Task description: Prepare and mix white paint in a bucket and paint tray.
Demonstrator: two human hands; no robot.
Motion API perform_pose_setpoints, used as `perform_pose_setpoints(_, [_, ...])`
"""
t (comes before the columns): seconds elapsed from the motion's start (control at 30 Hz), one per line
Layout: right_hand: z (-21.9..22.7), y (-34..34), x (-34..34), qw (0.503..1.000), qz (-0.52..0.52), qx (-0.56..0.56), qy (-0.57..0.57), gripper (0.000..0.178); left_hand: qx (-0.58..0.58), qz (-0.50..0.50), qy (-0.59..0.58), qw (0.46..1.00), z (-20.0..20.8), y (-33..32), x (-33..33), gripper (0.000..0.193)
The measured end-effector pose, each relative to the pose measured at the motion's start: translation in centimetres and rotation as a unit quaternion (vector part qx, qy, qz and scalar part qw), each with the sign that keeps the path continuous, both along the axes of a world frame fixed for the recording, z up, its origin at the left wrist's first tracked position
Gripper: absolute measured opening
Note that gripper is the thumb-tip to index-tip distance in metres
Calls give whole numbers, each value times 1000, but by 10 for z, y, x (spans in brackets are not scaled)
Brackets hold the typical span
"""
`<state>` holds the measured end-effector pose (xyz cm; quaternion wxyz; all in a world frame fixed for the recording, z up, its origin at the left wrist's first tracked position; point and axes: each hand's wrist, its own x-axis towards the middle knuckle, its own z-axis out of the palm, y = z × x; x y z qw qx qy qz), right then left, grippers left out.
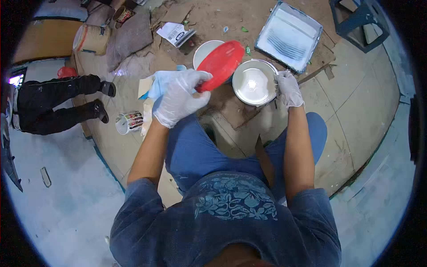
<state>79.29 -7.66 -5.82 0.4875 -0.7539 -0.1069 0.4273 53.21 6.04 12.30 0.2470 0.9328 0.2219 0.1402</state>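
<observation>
- Gloved left hand point(184, 94) is pinching the red disc point(222, 64) at its near-left edge, thumb below and fingers above, probably so that the broad face is staying free of the grip.
- Tilting with its far edge raised, the red disc is hanging in front of a second white container point(207, 50), partly hiding it; whether the two are touching, I cannot tell.
- Gloved right hand point(290, 89) is closing on the right rim of the white bucket point(255, 83), likely to be steadying it; the thumb is not showing clearly.
- White bucket is standing just right of the red disc, open side up, its inside shining; whether liquid is filling it, I cannot tell.
- Beyond it, a ridged tray point(289, 35) is lying flat with white coating its face, seemingly within easy reach of the right hand.
- Cardboard point(319, 62) is lying under the tray, perhaps to be sparing the tiles from drips.
- Blue cloth point(162, 83) is resting behind the left hand, and a printed cup point(129, 122) is lying on its side nearby.
- Another person's legs point(58, 104) are showing at far left, well apart from the containers.
</observation>
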Motion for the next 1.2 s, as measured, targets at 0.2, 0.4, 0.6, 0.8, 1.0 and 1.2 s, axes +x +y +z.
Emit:
perform_pose_setpoints(0.2, [-63,-17,27,993,44,-40,-99,23,115,-177,123,970,-92,-45,55,26])
perform_pose_setpoints(0.4, [-31,-10,8,983,32,-62,-170,31,229,-189,158,942,-145,-58,68,22])
perform_pose_setpoints(0.6, [-20,-2,0,987,42,-58,-141,28,204,-184,139,951,-170,-70,73,19])
perform_pose_setpoints(0.8, [-48,-14,8,985,73,-53,-146,25,94,-203,133,966,-178,-80,80,25])
perform_pose_setpoints(1.0, [22,-2,2,930,137,-147,-308,28,51,-197,134,970,-183,-58,79,24])
perform_pose_setpoints(1.2, [25,-44,-12,940,69,-90,-322,33,56,-147,155,975,-120,-84,85,49])
